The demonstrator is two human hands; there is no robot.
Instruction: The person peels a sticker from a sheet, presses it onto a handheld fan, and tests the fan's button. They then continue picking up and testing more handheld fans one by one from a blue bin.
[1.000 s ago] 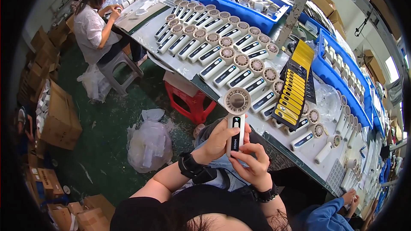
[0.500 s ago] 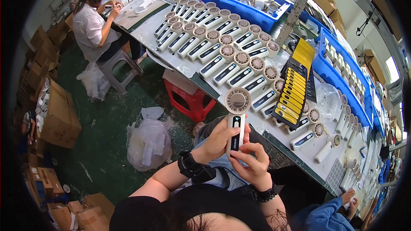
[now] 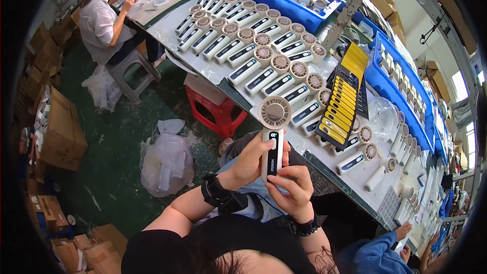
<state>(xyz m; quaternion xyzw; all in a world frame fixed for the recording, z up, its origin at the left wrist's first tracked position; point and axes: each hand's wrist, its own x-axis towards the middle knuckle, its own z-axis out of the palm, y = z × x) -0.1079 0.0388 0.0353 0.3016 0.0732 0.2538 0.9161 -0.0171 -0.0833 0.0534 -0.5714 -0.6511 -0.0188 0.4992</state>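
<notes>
A white handheld fan point(image 3: 274, 114) with a round beige grille and a black front strip stands upright before me. My left hand point(image 3: 252, 158) wraps its handle, the thumb lying on the strip near a small lit display. With thumb and fingertips, my right hand point(image 3: 292, 186) pinches the handle's lower end. On the table just beyond, rows of similar fans point(image 3: 262, 80) lie with their grilles pointing away. Sheets of yellow and black strip stickers point(image 3: 339, 106) rest across some of these fans, to the right of the one I hold.
Blue bins point(image 3: 304, 22) filled with fan parts line the table's far side. A red stool point(image 3: 215, 114) and a plastic bag point(image 3: 167, 165) are on the floor at left. One person point(image 3: 104, 25) sits at the far left; another's blue sleeve point(image 3: 373, 256) shows at lower right.
The view has shifted slightly, moving the scene a little left and up. The display on the held fan shows a different lit figure. Both hands keep their grip.
</notes>
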